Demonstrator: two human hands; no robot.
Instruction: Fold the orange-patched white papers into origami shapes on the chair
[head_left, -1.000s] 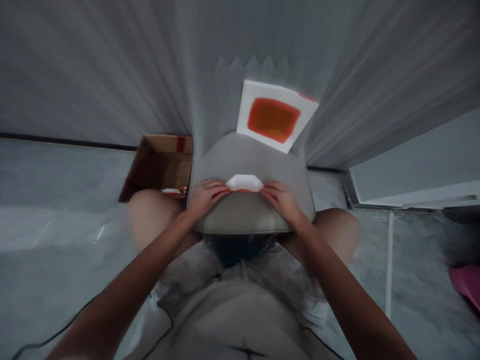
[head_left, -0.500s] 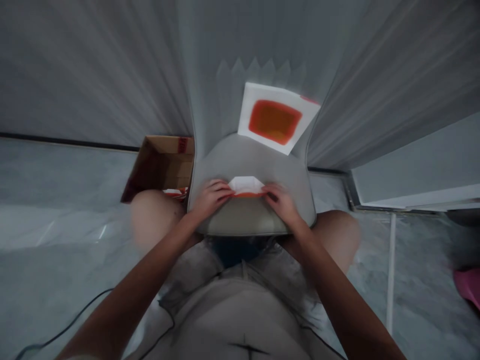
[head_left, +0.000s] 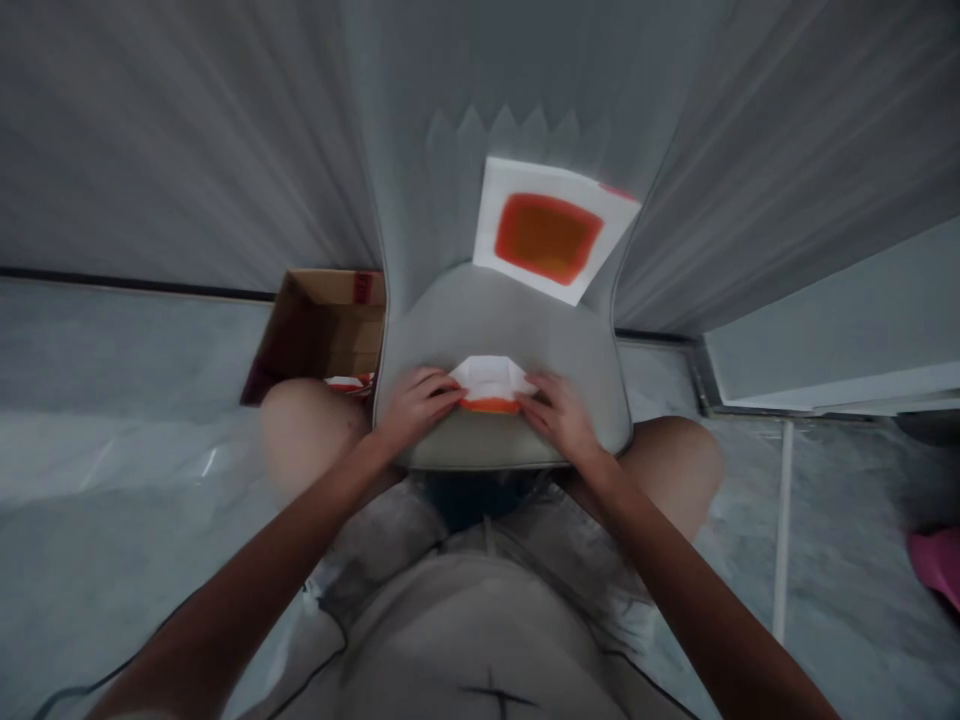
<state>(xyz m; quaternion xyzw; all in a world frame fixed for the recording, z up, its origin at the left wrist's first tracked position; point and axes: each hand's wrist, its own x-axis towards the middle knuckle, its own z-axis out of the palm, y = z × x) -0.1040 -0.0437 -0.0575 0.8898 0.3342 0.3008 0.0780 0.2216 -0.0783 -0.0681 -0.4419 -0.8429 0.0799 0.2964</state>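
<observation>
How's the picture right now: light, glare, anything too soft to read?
Head view: dim overall, with a small bright glint on the floor; head view: the printed white sheet is blurred; head view: the folded piece between the left hand and right hand has a readable outline but soft detail.

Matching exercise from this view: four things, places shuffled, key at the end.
1. small white-and-orange piece
2. larger white sheet with an orange patch
3. cardboard box
4. pink object

A. at the picture's right edge
B. by the chair's backrest
C. between left hand and right hand
D. left of the chair seat

Pairs: 1-C, 2-B, 3-D, 4-A
</observation>
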